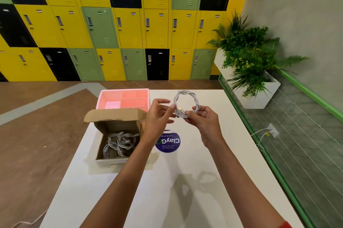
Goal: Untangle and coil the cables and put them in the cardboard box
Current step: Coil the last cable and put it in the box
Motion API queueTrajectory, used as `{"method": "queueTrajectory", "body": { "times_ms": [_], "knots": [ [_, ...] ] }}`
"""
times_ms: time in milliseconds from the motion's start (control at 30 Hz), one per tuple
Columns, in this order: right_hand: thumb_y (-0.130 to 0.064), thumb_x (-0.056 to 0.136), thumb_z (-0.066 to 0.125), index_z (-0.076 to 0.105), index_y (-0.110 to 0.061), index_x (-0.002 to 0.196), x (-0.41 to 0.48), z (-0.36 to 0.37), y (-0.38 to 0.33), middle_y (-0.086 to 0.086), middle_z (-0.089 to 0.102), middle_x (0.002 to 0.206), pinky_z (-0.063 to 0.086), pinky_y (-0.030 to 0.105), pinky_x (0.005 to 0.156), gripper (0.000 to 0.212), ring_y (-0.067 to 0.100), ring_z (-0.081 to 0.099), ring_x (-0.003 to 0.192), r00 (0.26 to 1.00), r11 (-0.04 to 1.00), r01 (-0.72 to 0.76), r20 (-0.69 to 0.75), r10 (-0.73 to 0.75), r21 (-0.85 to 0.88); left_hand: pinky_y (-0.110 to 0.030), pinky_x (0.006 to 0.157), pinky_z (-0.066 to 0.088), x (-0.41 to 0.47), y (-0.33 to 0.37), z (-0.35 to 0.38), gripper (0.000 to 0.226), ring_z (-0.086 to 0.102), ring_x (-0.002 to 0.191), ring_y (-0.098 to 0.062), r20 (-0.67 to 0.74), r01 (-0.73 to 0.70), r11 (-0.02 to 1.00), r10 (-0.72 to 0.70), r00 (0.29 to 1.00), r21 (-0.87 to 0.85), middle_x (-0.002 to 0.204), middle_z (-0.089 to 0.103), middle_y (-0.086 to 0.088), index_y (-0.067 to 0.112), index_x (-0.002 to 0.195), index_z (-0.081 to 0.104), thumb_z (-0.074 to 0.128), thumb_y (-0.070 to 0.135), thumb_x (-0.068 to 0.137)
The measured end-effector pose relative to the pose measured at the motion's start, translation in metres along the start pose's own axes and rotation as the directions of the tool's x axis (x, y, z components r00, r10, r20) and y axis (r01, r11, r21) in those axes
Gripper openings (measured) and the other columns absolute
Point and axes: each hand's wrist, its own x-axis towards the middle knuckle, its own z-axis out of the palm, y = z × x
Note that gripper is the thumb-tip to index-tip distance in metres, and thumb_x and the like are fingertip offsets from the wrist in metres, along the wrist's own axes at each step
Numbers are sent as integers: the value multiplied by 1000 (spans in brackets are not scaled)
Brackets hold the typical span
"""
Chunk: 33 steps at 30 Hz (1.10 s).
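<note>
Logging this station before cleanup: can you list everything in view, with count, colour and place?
table: one, white, centre
cardboard box: one, brown, lid open, table's left side
boxed cables: several coils, grey, inside that box
coiled cable: one, pale grey, held above table
tray: one, pink, behind box
sticker: one, dark blue, on table
lockers: many, yellow, green, black, far wall
plant: one, green, white planter, right
left hand: pinches coiled cable
right hand: holds coiled cable
</note>
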Motion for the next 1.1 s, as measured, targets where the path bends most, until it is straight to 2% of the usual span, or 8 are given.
{"method": "queueTrajectory", "body": {
  "times_ms": [233, 433, 700, 867, 1000, 1100],
  "knots": [
    [-5, 80, 73, 55, -6, 100, 2, -3, 3, 9, 72, 89, 53, 22, 65, 27, 18, 71, 72, 997, 992, 38, 66, -30, -122, -29, 65, 58, 2, 5, 0, 15, 71, 80, -20, -5, -17, 997, 17, 1000, -69, 91, 72, -12, 15, 103, 59, 64, 18, 90],
    [-9, 81, 73, 54, -12, 92, 2, -3, -1, 4, 73, 86, 49, 27, 72, 22, 20, 72, 78, 986, 980, 44, 166, -11, -194, -34, 70, 58, 4, 5, 1, 6, 71, 86, -21, 14, 17, 988, -15, 1000, -151, 95, 73, -10, 12, 95, 64, 63, 14, 89],
    [-6, 76, 77, 53, -12, 88, 5, 1, 2, 3, 68, 79, 52, 25, 66, 27, 15, 70, 70, 995, 968, 57, 95, -35, -246, -34, 78, 58, 1, -3, 2, 16, 70, 92, -26, 70, 61, 977, -47, 996, -203, 99, 72, -12, 13, 102, 69, 61, 10, 89],
    [-11, 72, 81, 57, -10, 94, 6, 4, 2, 3, 69, 77, 46, 22, 62, 33, 12, 67, 69, 998, 954, 40, 62, -23, -296, -33, 78, 58, 1, -4, 6, 21, 70, 91, -24, 88, 83, 980, -68, 994, -180, 99, 72, -12, 9, 110, 67, 57, 12, 93],
    [-11, 70, 83, 58, -9, 91, 8, 3, 12, 9, 70, 82, 51, 23, 61, 33, 21, 69, 75, 1000, 965, -6, 18, 11, -262, -34, 80, 58, -4, -6, 9, 28, 69, 95, -25, 105, 76, 991, -64, 992, -111, 102, 72, -13, 6, 118, 66, 51, 18, 97],
    [-9, 71, 82, 59, -9, 90, 10, -4, 15, 10, 70, 84, 53, 23, 60, 30, 21, 70, 74, 999, 969, -35, -21, 31, -243, -32, 82, 56, -11, -10, 12, 30, 68, 99, -24, 139, 129, 980, -109, 984, -148, 107, 71, -12, 6, 120, 63, 49, 19, 98]
  ]
}}
